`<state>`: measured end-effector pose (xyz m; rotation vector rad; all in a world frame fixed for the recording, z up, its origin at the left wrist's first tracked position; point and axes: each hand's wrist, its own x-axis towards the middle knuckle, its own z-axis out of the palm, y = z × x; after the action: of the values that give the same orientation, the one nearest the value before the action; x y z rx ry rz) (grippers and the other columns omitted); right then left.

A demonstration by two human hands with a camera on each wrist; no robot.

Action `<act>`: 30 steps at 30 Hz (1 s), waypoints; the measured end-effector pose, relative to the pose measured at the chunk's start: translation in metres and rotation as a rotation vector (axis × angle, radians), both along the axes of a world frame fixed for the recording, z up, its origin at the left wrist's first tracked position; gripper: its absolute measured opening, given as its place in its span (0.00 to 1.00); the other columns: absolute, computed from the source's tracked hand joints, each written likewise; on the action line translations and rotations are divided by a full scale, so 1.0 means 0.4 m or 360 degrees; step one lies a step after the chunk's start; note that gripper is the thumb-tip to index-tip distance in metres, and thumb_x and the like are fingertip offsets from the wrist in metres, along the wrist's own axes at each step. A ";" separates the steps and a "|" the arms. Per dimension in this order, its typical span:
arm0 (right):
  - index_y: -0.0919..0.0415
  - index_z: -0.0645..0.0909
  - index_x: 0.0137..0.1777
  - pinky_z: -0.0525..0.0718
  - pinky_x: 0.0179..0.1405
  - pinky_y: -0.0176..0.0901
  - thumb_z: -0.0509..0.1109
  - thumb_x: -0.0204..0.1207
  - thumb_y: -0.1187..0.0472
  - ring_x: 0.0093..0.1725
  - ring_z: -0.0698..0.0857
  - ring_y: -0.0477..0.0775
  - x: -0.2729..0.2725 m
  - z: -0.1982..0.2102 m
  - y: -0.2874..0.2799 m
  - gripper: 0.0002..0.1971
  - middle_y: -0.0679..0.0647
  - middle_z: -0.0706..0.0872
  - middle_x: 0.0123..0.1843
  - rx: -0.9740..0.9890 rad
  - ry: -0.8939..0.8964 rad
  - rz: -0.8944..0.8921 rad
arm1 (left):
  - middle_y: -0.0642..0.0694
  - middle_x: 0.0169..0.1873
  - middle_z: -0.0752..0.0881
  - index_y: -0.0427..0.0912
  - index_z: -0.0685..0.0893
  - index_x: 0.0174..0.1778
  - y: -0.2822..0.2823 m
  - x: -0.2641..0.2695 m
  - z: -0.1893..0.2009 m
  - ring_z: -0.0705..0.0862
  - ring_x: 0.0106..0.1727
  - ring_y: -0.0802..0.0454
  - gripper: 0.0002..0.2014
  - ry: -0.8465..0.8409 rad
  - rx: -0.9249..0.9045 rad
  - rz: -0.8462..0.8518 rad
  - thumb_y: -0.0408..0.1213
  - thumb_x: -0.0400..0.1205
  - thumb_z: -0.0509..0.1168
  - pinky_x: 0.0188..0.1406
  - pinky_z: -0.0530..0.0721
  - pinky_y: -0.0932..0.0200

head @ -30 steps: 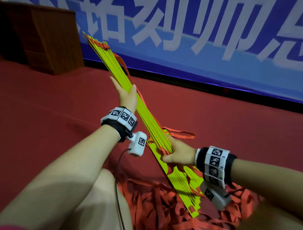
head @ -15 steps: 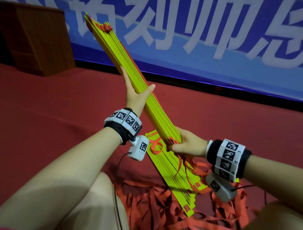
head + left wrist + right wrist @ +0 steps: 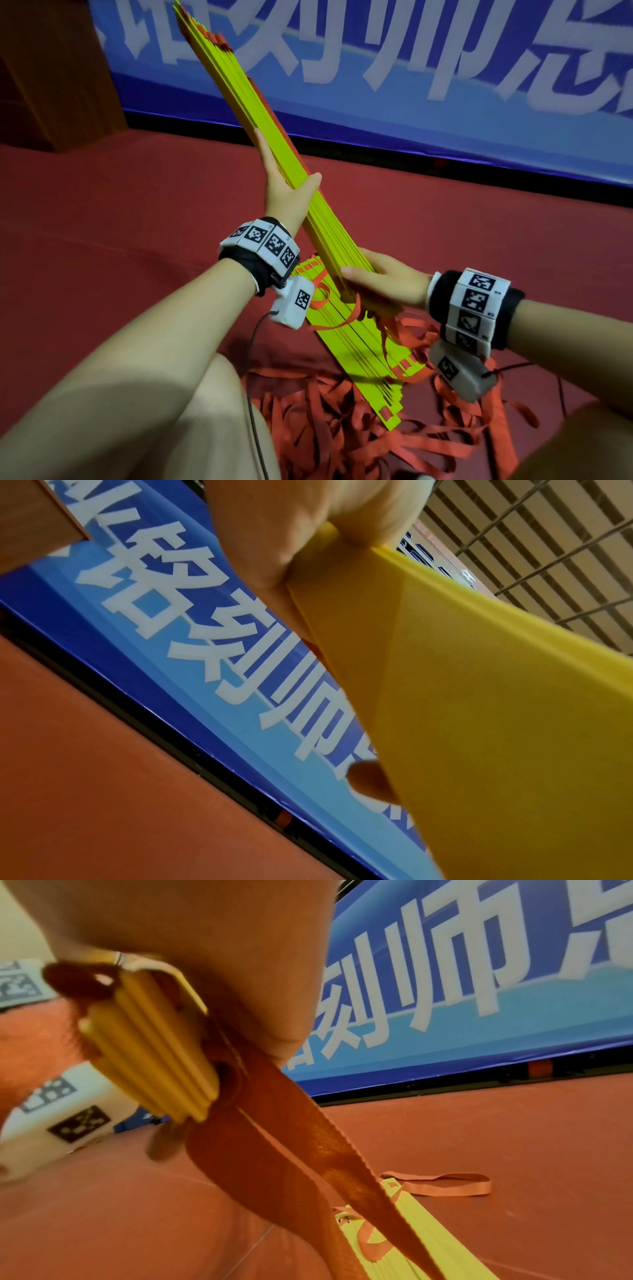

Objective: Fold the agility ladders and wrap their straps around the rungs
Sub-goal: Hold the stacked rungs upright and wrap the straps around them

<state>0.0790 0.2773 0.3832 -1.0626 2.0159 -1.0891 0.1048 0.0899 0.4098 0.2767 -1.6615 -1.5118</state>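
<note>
A bundle of yellow ladder rungs (image 3: 274, 144) slants from lower right up to the upper left, red strap ends showing at its top. My left hand (image 3: 291, 195) holds its middle, thumb across the top edge and fingers along the far side. In the left wrist view the left hand (image 3: 308, 534) clasps the yellow bundle (image 3: 496, 723). My right hand (image 3: 376, 284) grips the bundle's lower end (image 3: 154, 1053), with red straps (image 3: 298, 1150) hanging from it. A second stack of yellow rungs (image 3: 359, 346) lies flat on the floor beneath, amid a heap of loose red straps (image 3: 342, 431).
The floor is red carpet (image 3: 120, 222). A blue banner with white characters (image 3: 411, 85) runs along the back, and a brown wooden cabinet (image 3: 51, 68) stands at the far left. My knee (image 3: 205, 428) and a black cable (image 3: 253, 342) lie below the left arm.
Both hands have raised the bundle and tipped it steeper, its top now higher against the banner. The lower end has come up off the floor stack, and my left thumb now lies over the bundle.
</note>
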 end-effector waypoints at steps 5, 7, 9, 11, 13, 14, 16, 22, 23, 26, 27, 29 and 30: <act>0.65 0.79 0.59 0.84 0.45 0.56 0.70 0.66 0.28 0.44 0.84 0.63 -0.041 -0.018 0.012 0.39 0.71 0.86 0.48 0.0258 -0.0102 -0.0047 | 0.48 0.86 0.48 0.53 0.39 0.86 -0.002 -0.011 -0.006 0.53 0.83 0.55 0.49 -0.0042 -0.0052 0.0077 0.29 0.81 0.68 0.67 0.52 0.74; 0.67 0.80 0.51 0.82 0.35 0.50 0.73 0.67 0.34 0.38 0.80 0.63 -0.053 -0.024 0.020 0.33 0.63 0.83 0.39 0.0331 -0.0143 -0.0063 | 0.48 0.86 0.47 0.52 0.39 0.86 -0.011 -0.012 -0.013 0.52 0.84 0.54 0.49 -0.0066 -0.0106 0.0090 0.29 0.80 0.68 0.68 0.51 0.73; 0.62 0.83 0.48 0.77 0.27 0.42 0.71 0.74 0.45 0.32 0.78 0.58 -0.064 -0.013 0.028 0.18 0.54 0.84 0.33 0.0412 -0.0084 -0.0009 | 0.47 0.86 0.47 0.51 0.40 0.86 -0.028 -0.009 -0.022 0.52 0.84 0.54 0.49 -0.0101 -0.0236 0.0096 0.28 0.80 0.68 0.67 0.48 0.81; 0.58 0.83 0.52 0.70 0.21 0.38 0.73 0.77 0.54 0.26 0.74 0.53 -0.076 0.002 0.033 0.09 0.50 0.86 0.28 0.0523 -0.0029 -0.0003 | 0.45 0.85 0.49 0.47 0.41 0.86 -0.047 -0.001 -0.027 0.52 0.85 0.50 0.48 -0.0132 -0.0411 0.0096 0.26 0.79 0.68 0.66 0.47 0.86; 0.57 0.83 0.53 0.68 0.17 0.34 0.75 0.75 0.62 0.19 0.72 0.47 -0.085 0.003 0.045 0.08 0.49 0.84 0.23 0.0629 0.0037 -0.0040 | 0.44 0.85 0.51 0.45 0.43 0.86 -0.063 0.011 -0.030 0.52 0.85 0.44 0.48 -0.0173 -0.0587 0.0095 0.26 0.78 0.69 0.77 0.47 0.72; 0.57 0.84 0.50 0.68 0.16 0.33 0.75 0.74 0.65 0.17 0.71 0.45 -0.089 -0.001 0.055 0.06 0.49 0.83 0.21 0.0663 0.0081 -0.0040 | 0.45 0.85 0.51 0.45 0.44 0.86 -0.068 0.018 -0.031 0.51 0.85 0.41 0.47 -0.0205 -0.0666 0.0089 0.26 0.78 0.68 0.81 0.46 0.62; 0.59 0.86 0.46 0.70 0.18 0.35 0.73 0.76 0.68 0.18 0.72 0.45 -0.092 -0.008 0.084 0.04 0.50 0.80 0.21 0.0654 0.0119 -0.0055 | 0.46 0.86 0.50 0.47 0.43 0.86 -0.071 0.031 -0.033 0.49 0.85 0.36 0.47 -0.0279 -0.0764 0.0051 0.27 0.79 0.68 0.81 0.42 0.54; 0.60 0.84 0.57 0.61 0.16 0.32 0.62 0.84 0.63 0.20 0.64 0.45 -0.060 0.045 0.113 0.09 0.49 0.66 0.24 0.0048 -0.0221 -0.0466 | 0.49 0.85 0.51 0.46 0.43 0.86 -0.029 0.062 -0.025 0.51 0.85 0.46 0.49 -0.0159 -0.0697 -0.0083 0.25 0.78 0.70 0.83 0.48 0.57; 0.61 0.84 0.58 0.59 0.16 0.32 0.60 0.85 0.58 0.19 0.61 0.45 -0.050 0.066 0.103 0.12 0.49 0.62 0.24 -0.0098 -0.0298 -0.0544 | 0.47 0.85 0.50 0.46 0.43 0.86 -0.019 0.060 -0.020 0.51 0.85 0.51 0.48 -0.0113 -0.0638 -0.0087 0.26 0.78 0.69 0.80 0.48 0.68; 0.58 0.85 0.55 0.54 0.18 0.31 0.52 0.85 0.42 0.18 0.57 0.44 -0.038 0.119 0.072 0.25 0.49 0.58 0.23 -0.0392 -0.0261 -0.0674 | 0.47 0.86 0.48 0.46 0.43 0.86 0.005 0.053 0.008 0.52 0.84 0.58 0.42 0.0015 -0.0452 -0.0065 0.30 0.84 0.64 0.71 0.50 0.84; 0.59 0.85 0.55 0.54 0.18 0.31 0.50 0.85 0.42 0.17 0.57 0.44 -0.039 0.133 0.067 0.26 0.50 0.59 0.24 -0.0451 -0.0210 -0.0686 | 0.46 0.86 0.49 0.45 0.43 0.86 0.009 0.049 0.017 0.52 0.84 0.58 0.38 0.0071 -0.0395 -0.0054 0.32 0.86 0.60 0.70 0.50 0.85; 0.61 0.84 0.60 0.57 0.16 0.30 0.51 0.88 0.49 0.17 0.61 0.44 -0.047 0.149 0.065 0.23 0.52 0.62 0.26 -0.0487 -0.0072 -0.0672 | 0.47 0.86 0.50 0.46 0.45 0.86 0.009 0.045 0.033 0.53 0.84 0.58 0.30 0.0142 -0.0280 -0.0013 0.34 0.90 0.51 0.68 0.51 0.87; 0.62 0.82 0.64 0.59 0.15 0.30 0.52 0.89 0.55 0.18 0.64 0.43 -0.054 0.152 0.067 0.19 0.52 0.65 0.27 -0.0456 0.0028 -0.0663 | 0.48 0.86 0.50 0.47 0.46 0.86 0.006 0.045 0.039 0.52 0.84 0.57 0.28 0.0160 -0.0231 0.0012 0.34 0.91 0.48 0.67 0.51 0.87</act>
<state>0.0576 0.3041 0.4439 -0.8006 2.1992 -1.6265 0.1228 0.0921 0.4254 0.1261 -1.6779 -1.3695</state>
